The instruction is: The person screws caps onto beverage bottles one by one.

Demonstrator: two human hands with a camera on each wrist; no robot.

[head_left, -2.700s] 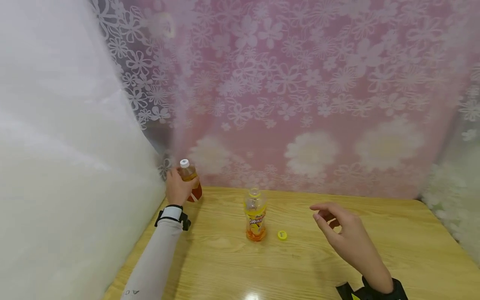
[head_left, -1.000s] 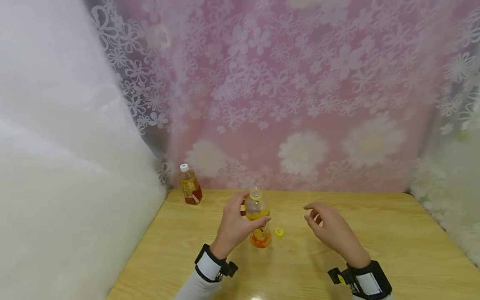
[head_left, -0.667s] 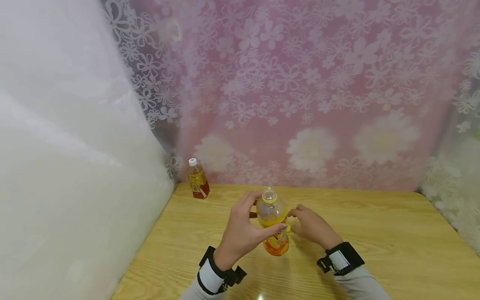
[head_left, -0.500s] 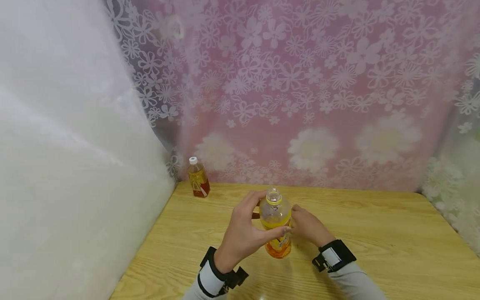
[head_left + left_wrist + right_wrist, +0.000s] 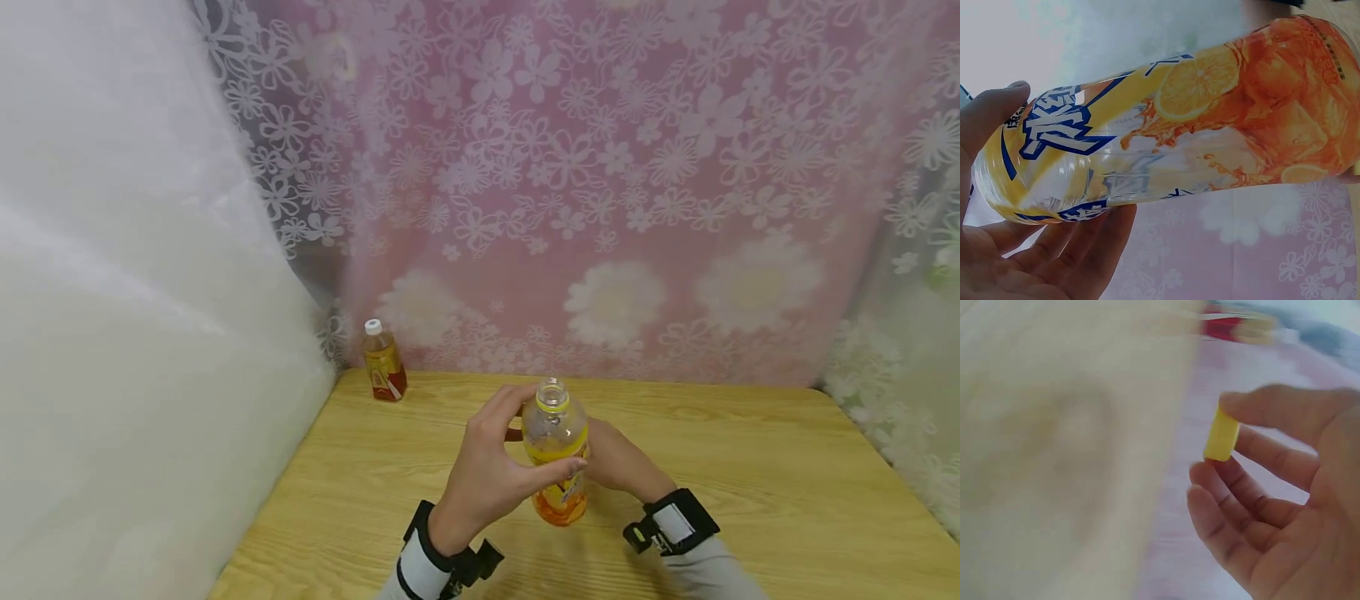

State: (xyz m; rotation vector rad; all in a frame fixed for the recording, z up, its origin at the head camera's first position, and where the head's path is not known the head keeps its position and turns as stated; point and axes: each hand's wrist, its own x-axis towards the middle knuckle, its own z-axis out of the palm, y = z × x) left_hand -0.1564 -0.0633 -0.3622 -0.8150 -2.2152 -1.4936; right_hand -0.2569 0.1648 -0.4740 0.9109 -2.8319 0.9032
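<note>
The left hand [image 5: 491, 462] grips the upper body of an uncapped orange-and-yellow drink bottle [image 5: 555, 442], thumb across the near side and fingers round the far side. The bottle's long axis runs nearly upright, its bare mouth above the left hand's thumb; I cannot tell whether its base touches the wood-grain table [image 5: 322, 508]. The right hand [image 5: 621, 457] pinches a small yellow cap [image 5: 1221, 436] between thumb and finger, its other fingers loosely bent. It sits just right of the bottle, partly behind it and lower than the neck, so the mouth lies up and leftward from the right hand, and the cap is apart from it. On the label, a large blue-edged "冰" is legible, then what looks like "红"; the small characters near the thumb are unclear. Beyond and left of the left hand stands a white-capped tea-coloured bottle [image 5: 385, 367], its label too small to read.
</note>
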